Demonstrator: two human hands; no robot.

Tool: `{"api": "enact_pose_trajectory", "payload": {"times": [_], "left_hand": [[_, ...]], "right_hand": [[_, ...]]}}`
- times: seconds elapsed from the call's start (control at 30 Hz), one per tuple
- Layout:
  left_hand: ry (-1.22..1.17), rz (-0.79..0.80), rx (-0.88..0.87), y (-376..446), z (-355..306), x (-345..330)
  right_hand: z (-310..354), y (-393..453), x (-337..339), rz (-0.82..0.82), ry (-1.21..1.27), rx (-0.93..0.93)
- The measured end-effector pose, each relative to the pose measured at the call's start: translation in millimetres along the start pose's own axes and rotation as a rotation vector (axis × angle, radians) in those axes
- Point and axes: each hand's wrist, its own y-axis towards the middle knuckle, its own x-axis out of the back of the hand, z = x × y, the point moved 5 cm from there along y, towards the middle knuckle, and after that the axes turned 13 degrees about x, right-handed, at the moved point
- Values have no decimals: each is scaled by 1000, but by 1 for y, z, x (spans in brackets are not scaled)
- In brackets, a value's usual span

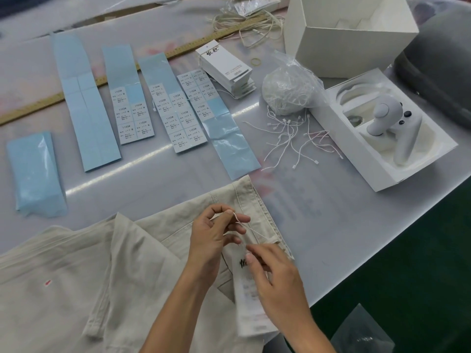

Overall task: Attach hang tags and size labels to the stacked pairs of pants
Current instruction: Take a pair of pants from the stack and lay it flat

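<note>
Beige pants (107, 276) lie stacked at the near edge of the table, waistband toward the right. My left hand (212, 238) pinches one end of a white hang-tag string (251, 229) above the waistband. My right hand (277, 278) pinches the string's other end and rests over a white hang tag (248, 309) that lies on the pants, partly hidden by the hand. Farther back lie blue backing strips with size labels (135, 115), a stack of white hang tags (225, 67) and loose white strings (298, 138).
A clear bag of strings (288, 90) sits past the loose ones. A white box (349, 34) and an open tray with a white controller (390, 126) stand at the right. A wooden ruler (33, 105) crosses the back. Folded blue backing paper (35, 174) lies at the left.
</note>
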Motion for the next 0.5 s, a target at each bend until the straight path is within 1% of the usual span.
{"api": "enact_pose_trajectory", "payload": {"times": [0.1, 0.2, 0.27, 0.37, 0.5], "left_hand": [[5, -26, -7, 1, 4, 0], [-3, -34, -35, 1, 4, 0], [20, -18, -61, 0, 3, -1], [85, -5, -83, -2, 3, 0], [142, -14, -88, -4, 4, 1]], "right_hand": [[-8, -6, 0, -26, -20, -9], [-12, -9, 5, -85, -118, 22], [-10, -5, 6, -75, -250, 105], [-6, 2, -2, -19, -417, 251], [-9, 5, -4, -41, -467, 320]]}}
